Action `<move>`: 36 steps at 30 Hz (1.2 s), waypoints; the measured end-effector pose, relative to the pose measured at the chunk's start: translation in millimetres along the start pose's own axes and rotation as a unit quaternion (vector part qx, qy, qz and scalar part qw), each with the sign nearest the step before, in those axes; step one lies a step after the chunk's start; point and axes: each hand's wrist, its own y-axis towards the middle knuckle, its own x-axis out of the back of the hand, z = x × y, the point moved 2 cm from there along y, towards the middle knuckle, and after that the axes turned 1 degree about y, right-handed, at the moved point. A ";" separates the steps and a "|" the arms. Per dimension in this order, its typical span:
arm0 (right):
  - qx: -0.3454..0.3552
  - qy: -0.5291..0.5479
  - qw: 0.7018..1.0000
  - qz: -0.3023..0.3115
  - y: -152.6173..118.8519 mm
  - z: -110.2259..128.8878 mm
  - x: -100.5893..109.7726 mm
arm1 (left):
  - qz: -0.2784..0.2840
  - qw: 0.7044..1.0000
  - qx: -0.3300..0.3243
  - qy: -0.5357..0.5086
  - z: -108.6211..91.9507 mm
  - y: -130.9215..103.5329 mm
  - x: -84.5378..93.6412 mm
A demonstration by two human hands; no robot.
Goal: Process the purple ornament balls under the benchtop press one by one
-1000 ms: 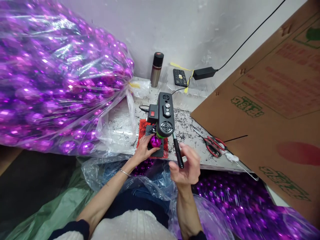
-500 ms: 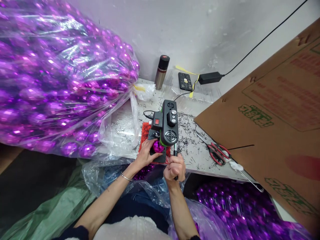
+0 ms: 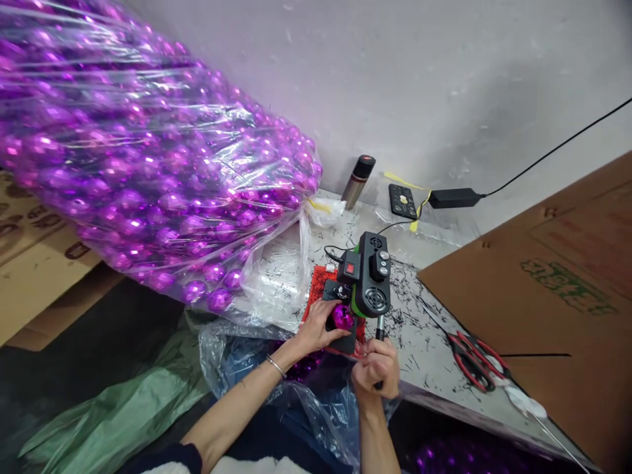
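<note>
A shiny purple bauble sits under the head of a small black and green bench drill press. Thumb and fingers of my left hand curl around the bauble from the left, gripping it against the machine's dark base. On the right, my right hand is wrapped around the machine's black-handled lever, below the metal shaft. The drill press stands on a red mat strewn with thin black shavings. The machine head hides the spot where it meets the bauble.
A large clear bag of purple baubles lies at the left. Behind stand a bottle, a phone and a power adapter. Red-handled scissors lie beside a cardboard box. More purple baubles show below the table edge.
The view has swung, so the table and machine appear further right and lower. My left hand stays on the bauble and my right hand stays on the lever.
</note>
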 end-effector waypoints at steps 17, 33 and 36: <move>-0.099 0.048 0.993 -0.036 25.6 17.6 2.8 | -0.215 0.964 0.158 0.010 27.8 22.7 127.7; -0.101 0.037 0.994 -0.024 20.3 17.7 3.0 | -0.116 0.908 0.295 0.275 87.6 143.5 193.0; -0.098 0.038 0.994 -0.018 20.1 17.7 3.6 | -0.118 0.910 0.302 0.258 77.8 141.6 196.2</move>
